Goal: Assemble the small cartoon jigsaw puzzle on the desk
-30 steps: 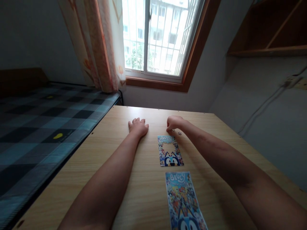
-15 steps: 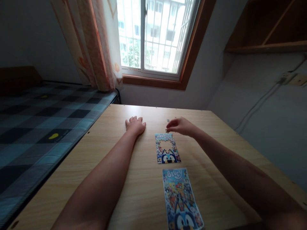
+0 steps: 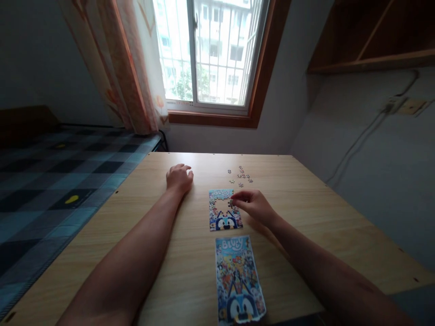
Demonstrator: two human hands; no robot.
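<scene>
My right hand (image 3: 253, 204) pinches a small jigsaw piece (image 3: 231, 203) between thumb and fingertips, over the right side of the puzzle's gap. The partly assembled jigsaw puzzle (image 3: 226, 223) lies flat, with a blue cartoon dog's face at the bottom and a jagged hole in its middle. My left hand (image 3: 179, 177) rests on the table to the puzzle's left, holding nothing, its fingers loosely bent and the thumb apart. Nearer to me lies a printed picture sheet (image 3: 238, 276) with the same design and a slightly curled lower edge.
Several loose jigsaw pieces (image 3: 243, 176) are scattered beyond the puzzle on the wooden table (image 3: 190, 271). A bed with a checked cover (image 3: 81, 181) runs along the left side. Behind the table are a window (image 3: 217, 59) and a curtain (image 3: 125, 68).
My right hand has come nearer from the loose pieces to the puzzle's gap, carrying the jigsaw piece. The left hand's fingers have drawn in slightly. The view has shifted a little.
</scene>
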